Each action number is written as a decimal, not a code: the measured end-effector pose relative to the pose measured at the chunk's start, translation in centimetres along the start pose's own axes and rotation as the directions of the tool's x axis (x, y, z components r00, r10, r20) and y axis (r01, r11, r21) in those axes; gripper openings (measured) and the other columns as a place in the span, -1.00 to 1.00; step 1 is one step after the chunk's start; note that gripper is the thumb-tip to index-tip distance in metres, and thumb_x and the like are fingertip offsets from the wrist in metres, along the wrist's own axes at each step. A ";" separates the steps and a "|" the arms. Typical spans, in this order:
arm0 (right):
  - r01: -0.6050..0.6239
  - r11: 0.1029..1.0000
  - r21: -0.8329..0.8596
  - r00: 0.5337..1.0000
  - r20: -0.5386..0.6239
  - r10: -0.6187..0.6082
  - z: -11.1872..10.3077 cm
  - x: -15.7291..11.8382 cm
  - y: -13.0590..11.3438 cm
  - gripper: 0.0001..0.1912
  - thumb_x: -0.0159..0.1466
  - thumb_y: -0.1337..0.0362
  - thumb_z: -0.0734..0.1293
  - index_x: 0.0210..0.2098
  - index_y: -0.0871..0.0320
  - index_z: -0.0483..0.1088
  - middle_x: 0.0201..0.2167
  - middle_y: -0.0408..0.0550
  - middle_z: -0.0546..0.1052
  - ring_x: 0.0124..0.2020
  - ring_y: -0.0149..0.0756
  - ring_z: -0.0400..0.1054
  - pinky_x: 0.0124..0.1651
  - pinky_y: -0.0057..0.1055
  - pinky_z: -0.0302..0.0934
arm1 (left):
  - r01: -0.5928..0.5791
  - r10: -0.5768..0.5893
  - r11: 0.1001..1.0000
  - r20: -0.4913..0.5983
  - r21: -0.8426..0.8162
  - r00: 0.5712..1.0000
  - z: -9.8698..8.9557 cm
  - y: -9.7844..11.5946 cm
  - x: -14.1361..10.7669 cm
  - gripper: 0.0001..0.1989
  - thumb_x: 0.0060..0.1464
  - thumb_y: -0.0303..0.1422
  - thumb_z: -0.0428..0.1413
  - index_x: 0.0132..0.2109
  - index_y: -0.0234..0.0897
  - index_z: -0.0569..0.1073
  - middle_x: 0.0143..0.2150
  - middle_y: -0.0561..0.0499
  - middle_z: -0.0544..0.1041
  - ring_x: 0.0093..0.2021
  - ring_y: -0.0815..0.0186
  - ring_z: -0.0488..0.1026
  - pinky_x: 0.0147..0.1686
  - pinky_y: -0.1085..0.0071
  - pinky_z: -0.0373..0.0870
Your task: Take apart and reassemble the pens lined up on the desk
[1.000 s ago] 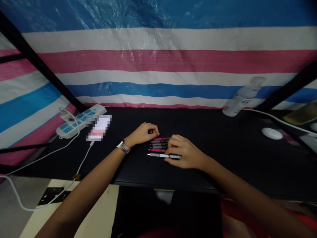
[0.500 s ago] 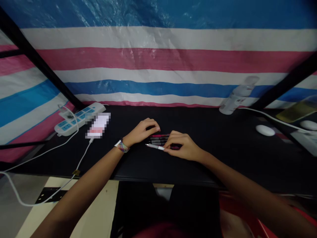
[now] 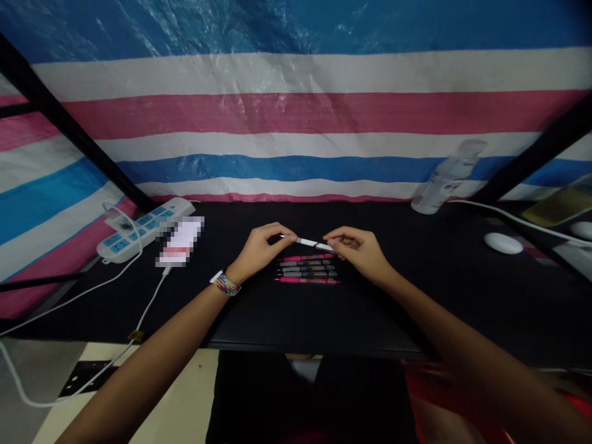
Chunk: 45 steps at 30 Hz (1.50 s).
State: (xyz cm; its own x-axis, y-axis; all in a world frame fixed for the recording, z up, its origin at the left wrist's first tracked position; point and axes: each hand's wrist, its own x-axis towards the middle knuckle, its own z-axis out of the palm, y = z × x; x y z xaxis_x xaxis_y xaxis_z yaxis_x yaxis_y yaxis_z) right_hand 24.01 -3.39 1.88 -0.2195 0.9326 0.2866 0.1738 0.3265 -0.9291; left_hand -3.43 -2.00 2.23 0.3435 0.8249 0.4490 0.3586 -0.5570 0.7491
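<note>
A white pen [image 3: 313, 244] lies between my two hands, beyond a row of pens. My left hand [image 3: 266, 246] pinches its left, tipped end between thumb and fingers. At the other end, the thumb and fingers of my right hand [image 3: 356, 246] are closed on the same pen. Below it on the black table, several pens lie side by side: a pink one [image 3: 303, 258] at the back, grey and black ones [image 3: 308, 271] in the middle, and another pink one [image 3: 305, 280] nearest me.
On the left are a white power strip [image 3: 148, 228], a phone [image 3: 180, 242] and its white cable [image 3: 152, 296]. A clear bottle [image 3: 446, 179] and a white mouse-like object [image 3: 503, 243] are on the right of the black table [image 3: 287, 320]. A striped sheet hangs behind.
The white pen has moved from the near side of the row to its far side. My right hand has moved back with it, and my left hand now grips its other end.
</note>
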 end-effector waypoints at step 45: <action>-0.146 0.898 0.415 0.979 -0.068 0.191 0.1 0.7 1.5 -0.66 0.09 0.05 0.69 -0.24 0.10 0.70 -0.35 -0.08 0.59 -0.42 -0.36 0.40 -0.30 -0.27 0.43 | 0.154 -0.162 0.977 -0.047 -0.146 0.986 0.0 -1.0 0.1 -0.64 0.30 -0.07 0.28 -0.30 -0.26 0.62 -0.50 0.05 0.51 -0.51 0.40 0.41 -0.46 0.47 0.32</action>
State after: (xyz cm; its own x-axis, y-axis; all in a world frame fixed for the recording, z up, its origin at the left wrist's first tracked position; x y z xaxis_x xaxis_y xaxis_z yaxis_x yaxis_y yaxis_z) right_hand 24.05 -2.27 0.72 -0.1162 0.9861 0.1192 -0.2097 0.0929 -0.9733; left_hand -3.78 -1.39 1.57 0.2400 0.9079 0.3438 0.2769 -0.4034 0.8721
